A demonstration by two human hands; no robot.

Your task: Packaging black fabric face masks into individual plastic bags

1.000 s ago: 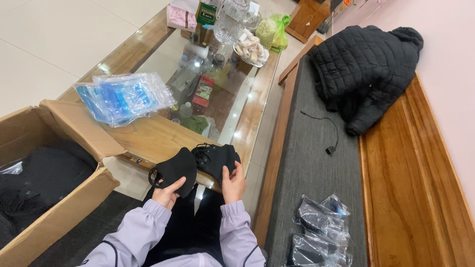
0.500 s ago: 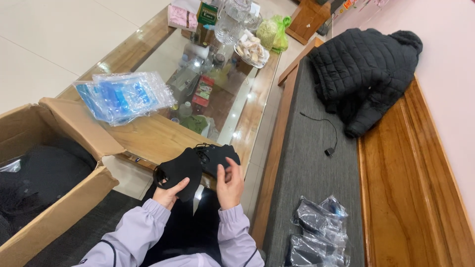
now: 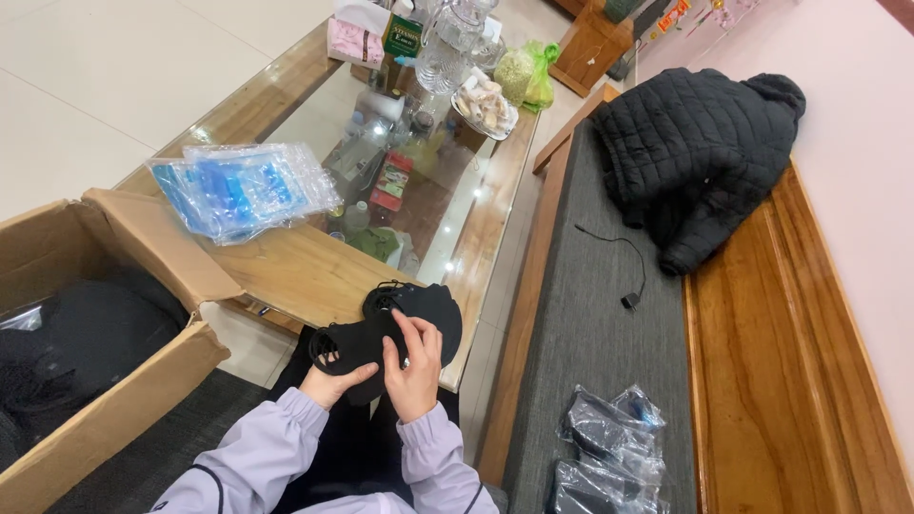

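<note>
A black cloth face mask (image 3: 433, 306) with ear loops is folded over itself just above my lap, at the near edge of the wooden table (image 3: 295, 271). My left hand (image 3: 333, 383) grips its lower left part from underneath. My right hand (image 3: 414, 366) presses its fingers on top of the mask's middle. Both sleeves are pale lilac.
An open cardboard box (image 3: 114, 286) of black items stands at the left. A stack of clear bags (image 3: 238, 187) lies on the glass-topped table, with jars and a pitcher (image 3: 447, 48) farther back. On the grey bench are bagged black masks (image 3: 609, 452), a cable (image 3: 624, 262) and a black jacket (image 3: 700, 157).
The two hands have come together and the mask has been folded over; the right hand moved from its right end onto its middle.
</note>
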